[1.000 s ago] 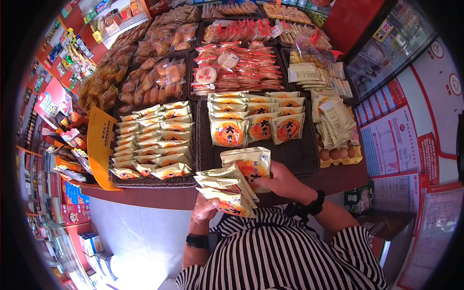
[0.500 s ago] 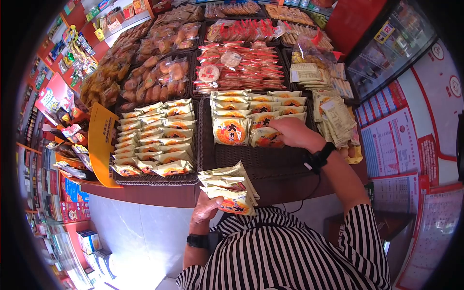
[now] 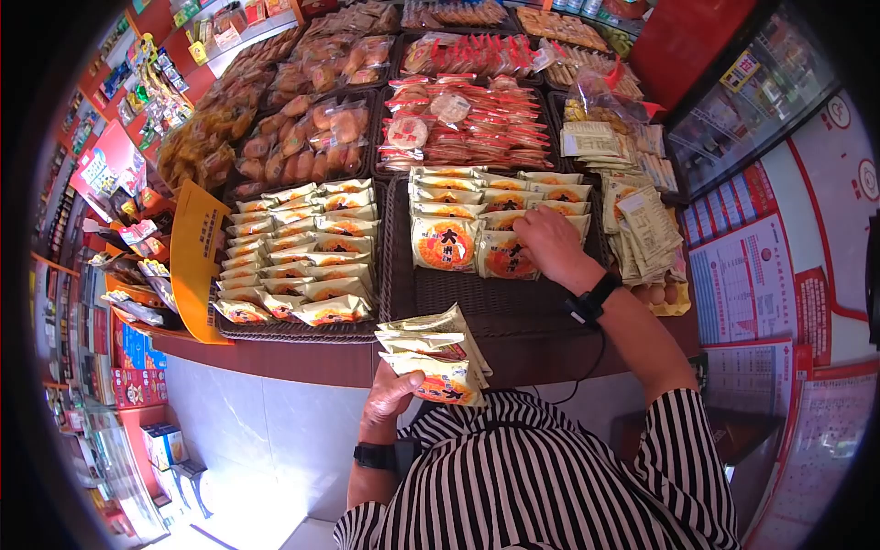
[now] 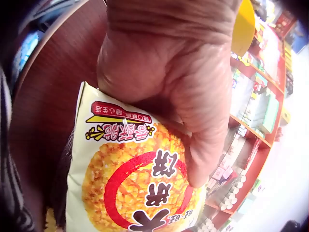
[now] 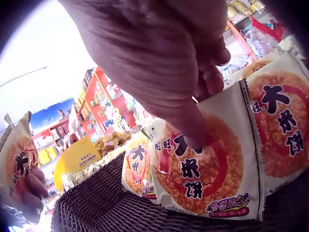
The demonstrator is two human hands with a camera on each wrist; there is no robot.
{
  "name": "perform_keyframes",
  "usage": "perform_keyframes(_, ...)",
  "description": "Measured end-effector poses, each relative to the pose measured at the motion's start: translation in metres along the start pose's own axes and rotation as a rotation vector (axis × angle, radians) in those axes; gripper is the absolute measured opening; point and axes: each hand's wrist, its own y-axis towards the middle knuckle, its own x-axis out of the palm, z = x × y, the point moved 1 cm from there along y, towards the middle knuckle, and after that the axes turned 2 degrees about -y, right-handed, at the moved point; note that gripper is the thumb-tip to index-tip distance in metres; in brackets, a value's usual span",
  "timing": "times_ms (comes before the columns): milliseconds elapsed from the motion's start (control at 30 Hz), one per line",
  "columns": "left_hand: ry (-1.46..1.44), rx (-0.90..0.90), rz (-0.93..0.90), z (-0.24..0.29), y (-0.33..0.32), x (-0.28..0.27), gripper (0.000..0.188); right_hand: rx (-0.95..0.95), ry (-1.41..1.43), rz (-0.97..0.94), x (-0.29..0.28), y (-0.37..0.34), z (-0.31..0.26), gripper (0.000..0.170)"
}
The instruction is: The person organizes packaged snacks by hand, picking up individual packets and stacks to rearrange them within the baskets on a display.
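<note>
In the head view my left hand (image 3: 390,394) grips a small stack of cream cracker packets (image 3: 445,380) in front of the counter edge; its thumb lies across the front packet (image 4: 130,164) in the left wrist view. My right hand (image 3: 557,247) pinches the top of the middle front packet (image 3: 500,257), which stands in the dark woven basket (image 3: 486,307). The right wrist view shows the right thumb (image 5: 193,128) on that packet's face (image 5: 207,166), with fingers behind it. Another packet (image 3: 445,243) stands to its left and one (image 5: 282,125) to its right.
A second basket of packets (image 3: 302,252) sits left beside an orange card (image 3: 194,261). Behind are trays of red-wrapped crackers (image 3: 467,133) and buns (image 3: 316,147); tan packets (image 3: 646,229) and eggs (image 3: 655,295) lie right. The counter edge (image 3: 302,359) runs in front.
My right hand moved from the stack at my left hand to the basket with a packet, which now stands more upright in the front row. My left hand keeps its stack almost in place.
</note>
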Motion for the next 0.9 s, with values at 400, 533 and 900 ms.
perform_keyframes(400,0.011,0.014,0.005,0.001,-0.001,0.004,0.079,0.105,-0.044,0.007,-0.008,-0.009,-0.01,0.05)
perform_keyframes(533,0.017,0.018,0.012,0.002,0.0,0.005,0.079,0.11,0.116,0.128,-0.026,-0.016,-0.022,0.047)
perform_keyframes(900,-0.112,0.048,-0.013,-0.002,0.009,0.011,0.078,0.079,1.3,-0.376,-0.037,-0.049,-0.106,0.027)
